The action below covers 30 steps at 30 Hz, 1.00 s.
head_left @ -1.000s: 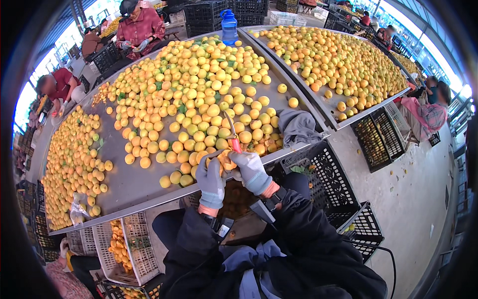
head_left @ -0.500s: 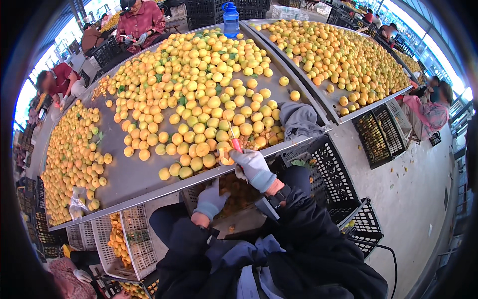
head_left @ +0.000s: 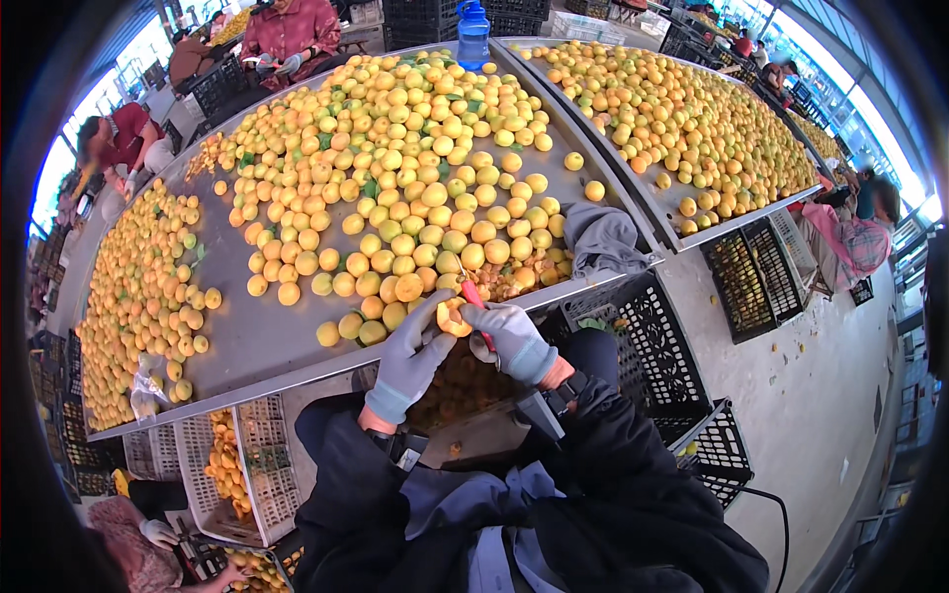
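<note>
My left hand (head_left: pixel 407 358), in a grey glove, is raised at the table's front edge and pinches a cut apricot (head_left: pixel 454 319) between thumb and fingers. Close beside it, my gloved right hand (head_left: pixel 516 342) is closed around a red-handled knife (head_left: pixel 473 294), whose thin blade points up and away from me. The right fingertips are next to the cut apricot; whether they also grip it I cannot tell. Whole apricots (head_left: pixel 395 198) lie heaped on the metal table (head_left: pixel 237 326) just beyond both hands. Torn, brownish apricot pieces (head_left: pixel 514 281) lie near the knife.
A grey cloth (head_left: pixel 601 240) lies on the table's right corner, and a blue bottle (head_left: pixel 474 38) stands at its far edge. Black crates (head_left: pixel 647 341) are at my right knee, a white crate (head_left: pixel 267 465) at lower left. Co-workers sit around; another fruit-covered table (head_left: pixel 682 138) adjoins on the right.
My left hand has risen from below the table edge to the cut apricot and taken hold of it. My right hand stays near the same place with the knife.
</note>
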{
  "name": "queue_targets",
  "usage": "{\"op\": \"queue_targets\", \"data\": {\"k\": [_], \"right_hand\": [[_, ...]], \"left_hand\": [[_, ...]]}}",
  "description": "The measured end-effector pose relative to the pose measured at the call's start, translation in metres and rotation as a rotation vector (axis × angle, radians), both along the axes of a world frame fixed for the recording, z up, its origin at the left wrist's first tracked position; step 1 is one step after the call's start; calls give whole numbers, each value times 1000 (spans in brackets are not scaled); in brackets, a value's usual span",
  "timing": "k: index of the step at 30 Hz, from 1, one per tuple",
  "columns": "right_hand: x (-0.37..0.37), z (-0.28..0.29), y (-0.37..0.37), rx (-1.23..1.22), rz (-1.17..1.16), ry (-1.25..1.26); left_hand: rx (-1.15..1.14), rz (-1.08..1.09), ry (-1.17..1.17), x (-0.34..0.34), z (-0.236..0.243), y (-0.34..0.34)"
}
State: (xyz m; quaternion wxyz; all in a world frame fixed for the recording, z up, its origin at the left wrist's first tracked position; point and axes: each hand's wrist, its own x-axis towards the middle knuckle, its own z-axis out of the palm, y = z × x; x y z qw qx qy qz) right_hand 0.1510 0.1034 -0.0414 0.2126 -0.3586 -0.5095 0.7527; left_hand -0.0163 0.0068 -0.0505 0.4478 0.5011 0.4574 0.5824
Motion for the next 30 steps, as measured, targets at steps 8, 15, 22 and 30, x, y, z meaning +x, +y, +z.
{"op": "queue_targets", "data": {"k": [8,15,22,30], "right_hand": [[-9,23,-16,7,-33,-124],[4,20,-7,723,-156,-340],[1,33,1,636,39,-355],[-2,-1,-1,449,33,-253]], "left_hand": [[98,173,163,17,3,-2],[-20,169,160,-11,4,5],[-102,26,248,-18,18,5],[-189,-94,251,-9,25,11]]}}
